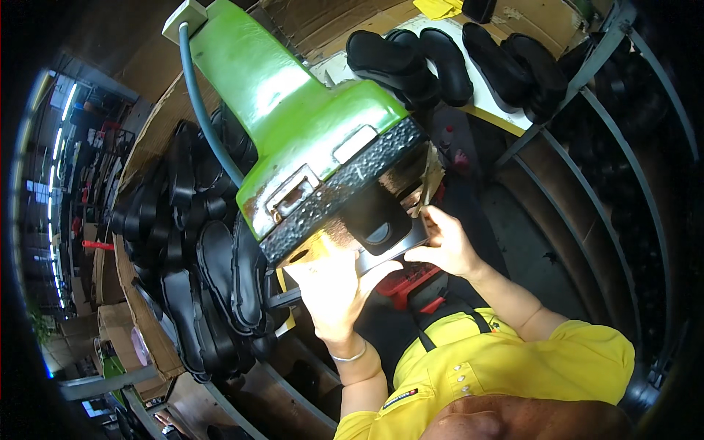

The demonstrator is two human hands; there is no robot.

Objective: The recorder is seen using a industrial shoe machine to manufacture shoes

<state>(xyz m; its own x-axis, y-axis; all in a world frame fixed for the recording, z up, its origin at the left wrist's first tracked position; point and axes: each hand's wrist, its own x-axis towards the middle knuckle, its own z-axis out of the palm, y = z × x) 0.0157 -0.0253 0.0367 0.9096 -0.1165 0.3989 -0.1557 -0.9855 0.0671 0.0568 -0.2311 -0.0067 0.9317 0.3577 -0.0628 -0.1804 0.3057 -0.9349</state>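
Under the front of a green machine head [293, 95], both hands are at a dark piece with a smooth grey edge [396, 249]; its kind is hard to make out. My left hand [330, 290] is at its left end, closed against it, with the thumb pointing right along the lower side. Bright light washes out its fingers. At the right end, my right hand [451, 246] grips the piece between index finger and thumb. The machine's rough black lower edge [341, 194] hangs just above my hands and hides part of the piece.
Black shoe soles [231, 275] fill a large cardboard box [136, 293] to the left. More black soles [444, 66] lie on a white board at the back. Grey metal rack bars [579, 165] stand at right. A blue-grey cable [198, 103] runs down the machine's left side.
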